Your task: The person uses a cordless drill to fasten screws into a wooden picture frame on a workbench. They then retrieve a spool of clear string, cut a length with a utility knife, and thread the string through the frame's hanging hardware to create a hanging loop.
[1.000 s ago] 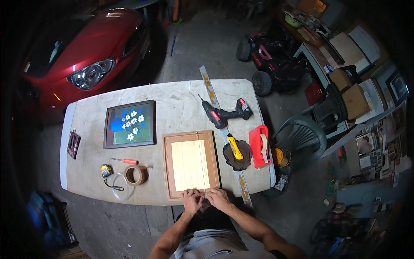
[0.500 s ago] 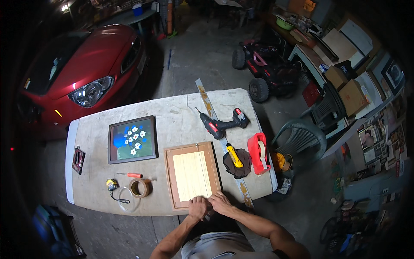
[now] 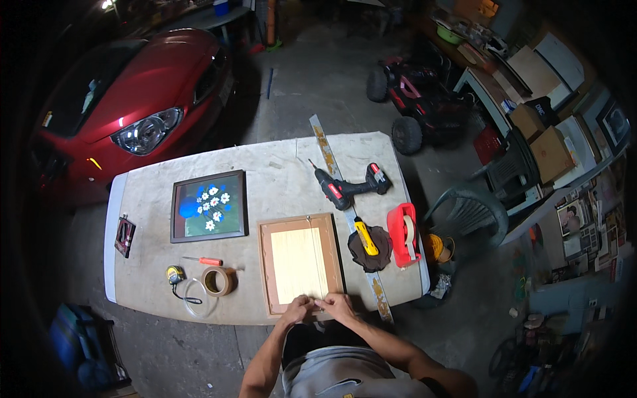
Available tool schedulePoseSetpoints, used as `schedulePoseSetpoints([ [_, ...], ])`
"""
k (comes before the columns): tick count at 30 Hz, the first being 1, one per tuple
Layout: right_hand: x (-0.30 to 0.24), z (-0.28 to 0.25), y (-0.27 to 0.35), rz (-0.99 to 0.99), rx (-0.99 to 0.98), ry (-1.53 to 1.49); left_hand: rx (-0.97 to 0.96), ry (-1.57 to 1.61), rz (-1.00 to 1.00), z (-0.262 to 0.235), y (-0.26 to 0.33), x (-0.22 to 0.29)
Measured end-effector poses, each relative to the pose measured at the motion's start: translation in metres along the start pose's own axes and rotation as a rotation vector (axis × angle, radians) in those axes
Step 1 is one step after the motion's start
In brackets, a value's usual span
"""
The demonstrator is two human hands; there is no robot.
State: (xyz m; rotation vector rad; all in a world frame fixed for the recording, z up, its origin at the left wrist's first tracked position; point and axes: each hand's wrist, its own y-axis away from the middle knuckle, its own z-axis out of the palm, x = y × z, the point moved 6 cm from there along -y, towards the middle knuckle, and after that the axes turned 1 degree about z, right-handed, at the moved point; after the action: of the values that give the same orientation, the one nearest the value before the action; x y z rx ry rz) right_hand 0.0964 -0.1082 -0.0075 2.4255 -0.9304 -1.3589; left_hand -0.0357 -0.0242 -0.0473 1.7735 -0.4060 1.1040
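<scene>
Directly before me a wooden picture frame (image 3: 263,265) lies back side up, with a pale panel (image 3: 295,262) in its middle. A thin wire (image 3: 316,255) appears to run from a small fitting at its far edge toward my fingers. My left hand (image 3: 298,309) is closed at the frame's near edge, its fingertips pinched. Beside it my right hand (image 3: 338,306) is closed too, thumb and forefinger meeting close to the left fingertips. Both seem to pinch the wire's near end, though the fingers hide most of it.
Left on the table (image 3: 146,278) lie a framed flower painting (image 3: 209,205), screwdriver (image 3: 202,260), tape measure (image 3: 175,274) and brown tape roll (image 3: 219,281). Right are a drill (image 3: 348,187), metal ruler (image 3: 324,147), yellow utility knife (image 3: 365,237) on dark cloth and red tape dispenser (image 3: 400,235).
The whole view has shifted slightly. My hands stay at the frame's near edge, their fingers now lying flatter and the fingertips more in sight.
</scene>
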Motion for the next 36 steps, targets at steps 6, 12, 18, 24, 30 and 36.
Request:
schedulePoseSetpoints([
  [6, -0.016, 0.003, -0.004, -0.517, -0.134, -0.219, 0.03, 0.299, -0.069, 0.003, 0.01, 0.006],
  [12, -0.034, -0.026, -0.044, -0.518, -0.27, -0.041, 0.144, 0.552, -0.125, 0.005, 0.013, 0.001],
  [18, -0.044, 0.004, -0.082, -0.17, -0.607, -0.553, 0.176, 0.027, 0.11, 0.021, 0.01, 0.013],
  [24, -0.024, 0.026, -0.064, -0.119, -0.493, -0.692, 0.34, 0.751, 0.085, 0.016, 0.02, 0.008],
  [30, -0.025, 0.03, -0.032, -0.419, -0.639, -0.153, 0.613, 0.99, 0.087, 0.0, 0.026, 0.002],
  [36, -0.007, 0.037, -0.044, 0.2, -0.542, -0.899, 0.759, -0.14, 0.124, 0.027, 0.045, 0.017],
])
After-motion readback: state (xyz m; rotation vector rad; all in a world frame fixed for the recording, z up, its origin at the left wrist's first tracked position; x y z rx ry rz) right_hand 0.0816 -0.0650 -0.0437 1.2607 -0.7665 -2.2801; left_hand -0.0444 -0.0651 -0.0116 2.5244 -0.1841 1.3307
